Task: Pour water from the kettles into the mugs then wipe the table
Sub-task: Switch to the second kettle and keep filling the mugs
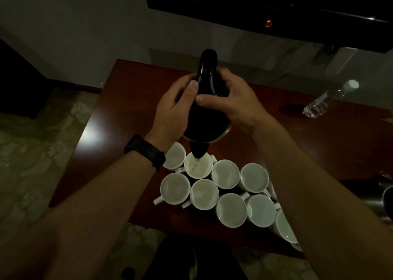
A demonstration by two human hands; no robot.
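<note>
Kettle (207, 113), black, is held tipped with its spout down over white mugs (225, 174) clustered on a table (119, 101). The left hand (174, 109), a watch (146, 151) on its wrist, is curled round the handle's left side, thumb laid on top; the right hand (234, 103) is curled round the other side. Water is seen falling into one mug (198, 169) in the far row.

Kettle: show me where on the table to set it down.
Bare table lies left of the mugs, out to the left edge, and on the right between the mugs and the water bottle. The near middle is crowded: mugs packed rim to rim, with a metal vessel at the right edge.
</note>
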